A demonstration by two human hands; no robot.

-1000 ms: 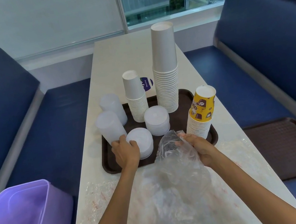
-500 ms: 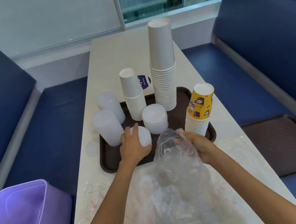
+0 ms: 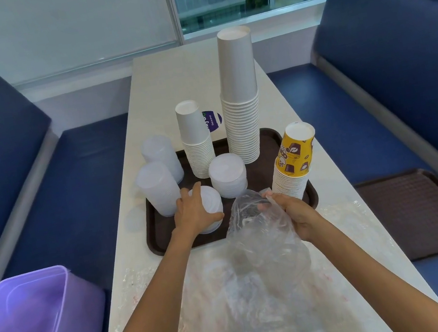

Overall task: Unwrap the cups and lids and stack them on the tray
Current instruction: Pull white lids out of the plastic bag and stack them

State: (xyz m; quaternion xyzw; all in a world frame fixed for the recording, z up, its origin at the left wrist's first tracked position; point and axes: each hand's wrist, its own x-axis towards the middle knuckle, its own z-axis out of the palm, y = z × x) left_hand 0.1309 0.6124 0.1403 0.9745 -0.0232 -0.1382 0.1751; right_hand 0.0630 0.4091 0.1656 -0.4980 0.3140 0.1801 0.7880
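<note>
A dark brown tray (image 3: 159, 232) on the white table carries a tall white cup stack (image 3: 240, 99), a shorter white cup stack (image 3: 196, 140), a yellow printed cup stack (image 3: 293, 162), two clear plastic cup stacks (image 3: 158, 187) and a white lid stack (image 3: 227, 174). My left hand (image 3: 195, 212) grips a second, low stack of white lids (image 3: 213, 204) at the tray's front. My right hand (image 3: 290, 209) pinches the mouth of a clear plastic wrapper (image 3: 262, 245) that stands just in front of the tray.
More crumpled clear plastic (image 3: 236, 321) lies over the near table. A purple bin (image 3: 32, 318) sits on the blue bench at the left. A second brown tray (image 3: 420, 211) lies on the right bench. A round purple sticker (image 3: 213, 119) is behind the tray.
My left hand slid from the near side of the low lid stack up over its top and now wraps around it. My right hand kept hold of the wrapper.
</note>
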